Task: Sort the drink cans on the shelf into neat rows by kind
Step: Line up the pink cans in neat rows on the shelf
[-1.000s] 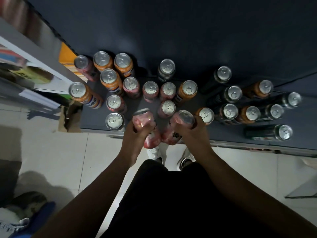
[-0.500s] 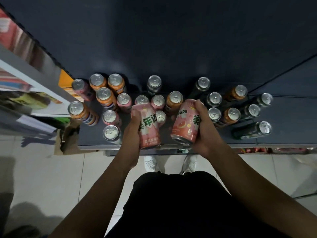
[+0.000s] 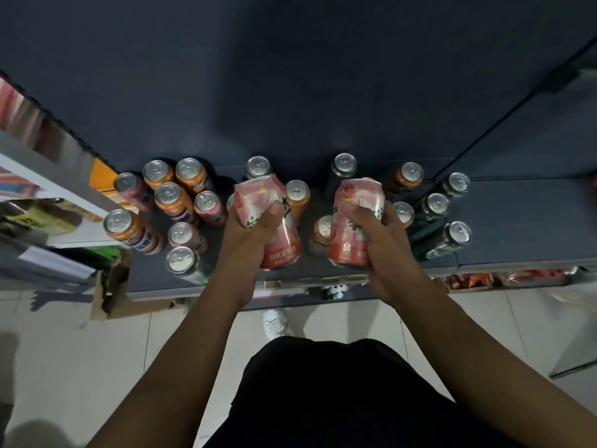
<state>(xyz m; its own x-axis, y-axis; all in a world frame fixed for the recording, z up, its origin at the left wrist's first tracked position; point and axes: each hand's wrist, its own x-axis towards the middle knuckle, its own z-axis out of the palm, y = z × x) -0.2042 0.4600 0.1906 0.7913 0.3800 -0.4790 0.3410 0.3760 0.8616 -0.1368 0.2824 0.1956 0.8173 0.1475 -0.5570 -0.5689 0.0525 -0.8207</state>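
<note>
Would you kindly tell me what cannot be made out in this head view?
Head view:
- Left pink can: label partly covered by the left hand.
- Right pink can: label partly covered by the right hand.
- Dark cans: labels too dim to read.
- Packets below the shelf: blurred, cut off by its edge.

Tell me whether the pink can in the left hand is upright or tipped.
Tipped: the left hand grips the pink can showing its side, no lid, unlike standing cans nearby.

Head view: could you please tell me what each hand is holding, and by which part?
The left hand grips the left pink can around its middle; the right hand grips the right pink can likewise.
</note>
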